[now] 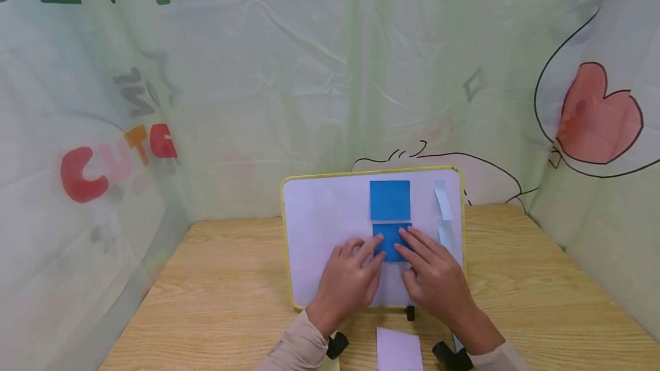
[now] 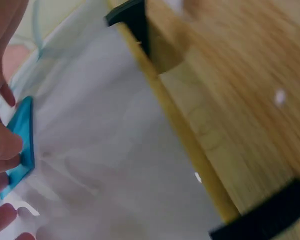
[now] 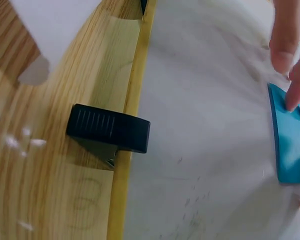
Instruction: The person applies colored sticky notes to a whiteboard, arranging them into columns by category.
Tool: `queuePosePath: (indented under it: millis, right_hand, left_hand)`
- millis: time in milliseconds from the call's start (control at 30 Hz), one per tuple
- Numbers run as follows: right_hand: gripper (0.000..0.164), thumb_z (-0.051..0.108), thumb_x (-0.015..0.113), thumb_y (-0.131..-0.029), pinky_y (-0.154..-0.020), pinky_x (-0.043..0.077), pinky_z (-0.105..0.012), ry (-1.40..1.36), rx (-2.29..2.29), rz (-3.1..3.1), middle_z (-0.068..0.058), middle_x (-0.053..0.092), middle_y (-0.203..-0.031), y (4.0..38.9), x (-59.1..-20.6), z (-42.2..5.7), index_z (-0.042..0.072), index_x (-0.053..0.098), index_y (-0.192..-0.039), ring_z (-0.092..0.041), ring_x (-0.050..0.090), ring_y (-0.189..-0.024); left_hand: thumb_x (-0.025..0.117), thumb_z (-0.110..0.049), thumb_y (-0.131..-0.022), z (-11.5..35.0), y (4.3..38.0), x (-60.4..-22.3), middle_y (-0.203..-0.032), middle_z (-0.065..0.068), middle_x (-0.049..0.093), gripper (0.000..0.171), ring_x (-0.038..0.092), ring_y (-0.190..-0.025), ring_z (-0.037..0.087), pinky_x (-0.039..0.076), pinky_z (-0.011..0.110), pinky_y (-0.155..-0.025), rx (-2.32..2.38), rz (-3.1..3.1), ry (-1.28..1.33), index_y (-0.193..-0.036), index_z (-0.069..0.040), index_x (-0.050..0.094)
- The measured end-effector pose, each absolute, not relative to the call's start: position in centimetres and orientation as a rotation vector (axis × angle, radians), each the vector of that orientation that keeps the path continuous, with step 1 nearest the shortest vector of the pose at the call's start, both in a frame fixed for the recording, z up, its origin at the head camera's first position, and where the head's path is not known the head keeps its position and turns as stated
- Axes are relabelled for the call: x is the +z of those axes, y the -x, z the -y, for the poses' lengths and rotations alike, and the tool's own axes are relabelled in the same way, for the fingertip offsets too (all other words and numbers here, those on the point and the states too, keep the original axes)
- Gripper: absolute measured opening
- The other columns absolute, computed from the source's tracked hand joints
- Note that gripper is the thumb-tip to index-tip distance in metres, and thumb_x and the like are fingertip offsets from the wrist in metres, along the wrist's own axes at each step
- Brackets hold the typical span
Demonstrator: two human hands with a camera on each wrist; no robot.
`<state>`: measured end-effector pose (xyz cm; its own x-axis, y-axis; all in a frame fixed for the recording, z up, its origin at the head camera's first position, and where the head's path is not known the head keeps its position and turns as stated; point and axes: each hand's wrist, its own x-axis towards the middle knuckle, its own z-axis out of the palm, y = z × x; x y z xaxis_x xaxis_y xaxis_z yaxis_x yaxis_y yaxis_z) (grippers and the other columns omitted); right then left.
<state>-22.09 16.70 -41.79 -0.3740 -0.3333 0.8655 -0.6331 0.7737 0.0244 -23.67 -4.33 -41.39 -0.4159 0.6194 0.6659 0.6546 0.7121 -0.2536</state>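
A yellow-framed whiteboard (image 1: 322, 216) stands on the wooden table. On its face are two blue squares, an upper blue square (image 1: 390, 200) and a lower blue square (image 1: 389, 243) just beneath it. My left hand (image 1: 349, 276) touches the lower square's left side with extended fingertips. From the other side, my right hand (image 1: 437, 273) presses its fingers onto the same square's right part. The lower square shows its near edge against the board in the right wrist view, as a teal piece (image 3: 287, 145) under the fingertips.
Pale strips (image 1: 443, 202) hang at the board's right side, partly behind the right hand. Black feet, one a black clip (image 3: 110, 127), hold the board's bottom edge. A lilac paper (image 1: 399, 349) lies on the table (image 1: 227, 279) in front. A printed curtain (image 1: 268, 102) encloses the table.
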Motion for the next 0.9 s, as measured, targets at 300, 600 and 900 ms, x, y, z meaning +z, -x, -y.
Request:
queuePosePath:
  millis: [300,600,900]
  right_hand:
    - [0.038,0.023,0.051,-0.094,-0.113,0.029,-0.028,-0.726,0.389,1.902,-0.018,0.069,-0.121,22.3,-41.3,-16.2,-0.003,0.076,-0.106,-0.036,0.063,-0.115]
    - [0.042,0.026,0.044,-0.104,-0.111,0.034,-0.029,-0.909,0.417,1.803,-0.016,0.068,-0.124,23.5,-40.0,-14.8,-0.003,0.073,-0.115,-0.035,0.064,-0.114]
    - [0.038,0.016,0.054,-0.093,-0.11,0.038,-0.043,-0.924,0.319,1.948,-0.016,0.065,-0.13,24.0,-40.6,-15.6,-0.002,0.069,-0.124,-0.034,0.058,-0.124]
  left_hand:
    - [0.07,-0.036,-0.091,5.0,23.1,-41.5,-0.15,0.006,0.047,0.036,0.048,-0.127,0.025,0.048,0.041,-0.088,0.109,2.116,0.996,-0.123,-0.021,0.074]
    - [0.066,-0.036,-0.091,5.5,23.1,-42.1,-0.155,0.007,0.042,0.042,0.038,-0.138,0.029,0.033,0.055,-0.106,0.14,2.148,0.997,-0.131,-0.022,0.069]
    - [0.061,-0.033,-0.094,5.5,23.1,-42.6,-0.158,0.006,0.036,0.043,0.03,-0.145,0.029,0.016,0.068,-0.112,0.146,2.189,0.981,-0.136,-0.024,0.065]
